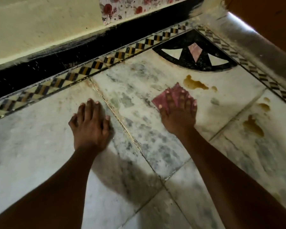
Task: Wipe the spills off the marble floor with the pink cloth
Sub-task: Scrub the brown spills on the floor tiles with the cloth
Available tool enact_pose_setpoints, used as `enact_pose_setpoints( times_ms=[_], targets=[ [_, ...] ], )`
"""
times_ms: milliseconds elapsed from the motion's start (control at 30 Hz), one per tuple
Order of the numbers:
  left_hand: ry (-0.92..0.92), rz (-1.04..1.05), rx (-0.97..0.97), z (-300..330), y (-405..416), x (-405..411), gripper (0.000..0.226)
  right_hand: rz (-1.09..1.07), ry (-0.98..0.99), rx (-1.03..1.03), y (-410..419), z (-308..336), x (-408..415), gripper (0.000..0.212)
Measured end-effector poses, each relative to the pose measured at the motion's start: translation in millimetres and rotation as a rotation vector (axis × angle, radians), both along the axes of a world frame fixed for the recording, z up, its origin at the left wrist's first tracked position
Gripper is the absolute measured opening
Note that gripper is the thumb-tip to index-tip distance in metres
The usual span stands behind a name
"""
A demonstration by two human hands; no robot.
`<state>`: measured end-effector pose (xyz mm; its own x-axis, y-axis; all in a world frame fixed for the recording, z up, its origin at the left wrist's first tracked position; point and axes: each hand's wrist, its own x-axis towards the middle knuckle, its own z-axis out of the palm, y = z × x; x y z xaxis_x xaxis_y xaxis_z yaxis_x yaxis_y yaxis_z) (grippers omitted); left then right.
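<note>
My right hand (179, 113) lies flat with spread fingers on the folded pink cloth (173, 90), pressing it onto the white marble floor (139, 90). Just beyond the cloth, to its upper right, sits a brownish-yellow spill (195, 83) with a small droplet beside it. More brown spills (253, 127) mark the tile farther right, near the patterned border. My left hand (90, 123) rests on the floor to the left, fingers spread and slightly bent, holding nothing.
A checkered black-and-yellow border strip (96, 65) runs along the black skirting and cream wall behind. A black quarter-circle inlay (195, 53) fills the corner. A raised stone ledge (248, 42) bounds the right side. A floral cloth (122, 7) hangs at the top.
</note>
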<state>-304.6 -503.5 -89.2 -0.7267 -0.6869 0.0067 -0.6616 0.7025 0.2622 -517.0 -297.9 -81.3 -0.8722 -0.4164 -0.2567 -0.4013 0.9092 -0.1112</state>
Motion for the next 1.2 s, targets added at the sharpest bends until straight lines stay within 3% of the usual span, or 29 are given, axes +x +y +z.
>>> enact_pose_setpoints(
  times_ms=[133, 267, 400, 567, 667, 767, 900, 1000, 1067, 1200],
  targets=[
    [0.025, -0.021, 0.026, 9, 4, 2, 0.073, 0.26, 0.042, 0.011, 52, 6, 64, 0.07],
    [0.118, -0.177, 0.018, 23, 46, 12, 0.069, 0.021, -0.007, 0.005, 131, 8, 79, 0.062],
    [0.19, -0.232, 0.086, 12, 162, 20, 0.066, -0.078, 0.019, -0.077, 90, -7, 37, 0.065],
    [0.075, -0.187, 0.005, -1, 225, 23, 0.063, 0.202, 0.082, -0.086, 143, -10, 89, 0.069],
    [0.044, -0.198, -0.04, -2, 222, 19, 0.063, -0.015, 0.151, -0.132, 204, -10, 118, 0.063],
    [0.058, -0.211, -0.066, -5, 225, 18, 0.065, -0.292, 0.139, -0.127, 183, -16, 84, 0.064],
    [0.082, -0.193, -0.055, -1, 226, 19, 0.064, -0.159, 0.118, -0.177, 145, -17, 92, 0.064],
    [0.079, -0.209, -0.034, 2, 228, 18, 0.064, -0.048, 0.145, -0.183, 198, -13, 155, 0.062],
    [0.084, -0.211, -0.046, -1, 227, 19, 0.064, -0.15, 0.176, -0.153, 245, -10, 179, 0.063],
    [0.159, -0.325, -0.07, -7, 225, 19, 0.064, -0.47, 0.13, -0.14, 253, -19, 120, 0.065]
  ],
)
